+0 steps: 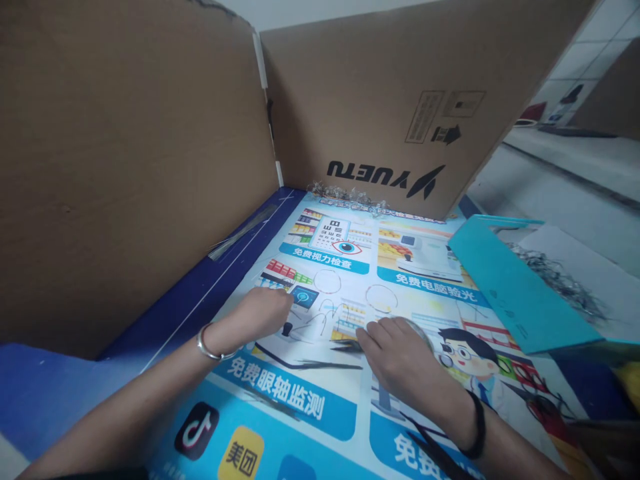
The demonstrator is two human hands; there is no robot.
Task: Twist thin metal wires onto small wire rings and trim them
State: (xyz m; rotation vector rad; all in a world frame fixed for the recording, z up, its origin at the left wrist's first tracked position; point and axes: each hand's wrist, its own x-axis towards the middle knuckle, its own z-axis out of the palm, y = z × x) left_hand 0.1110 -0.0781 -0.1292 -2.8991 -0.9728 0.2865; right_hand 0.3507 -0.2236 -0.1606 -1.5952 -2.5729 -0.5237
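My left hand (pixel 263 312), with a metal bangle at its wrist, is closed in a pinch over the printed poster (pixel 345 420). My right hand (pixel 400 350), wearing a black band, is closed too, fingers curled downward. What either hand grips is too thin or hidden to make out. Between them lie thin bent wires (pixel 325 323). Just beyond are two wire loops, one on the left (pixel 327 281) and one on the right (pixel 381 298). Dark thin strands (pixel 325 365) rest on the poster near my right fingertips. Part of a round, clear-looking object (pixel 421 331) shows behind my right hand.
Cardboard panels stand at the left (pixel 135 167) and back (pixel 380 100). Silvery wire scraps (pixel 350 195) lie along the back panel's foot. At right, a turquoise box (pixel 520 293) holds a tangle of wire pieces (pixel 560 277). Dark-handled scissors (pixel 545 403) seem to lie at lower right.
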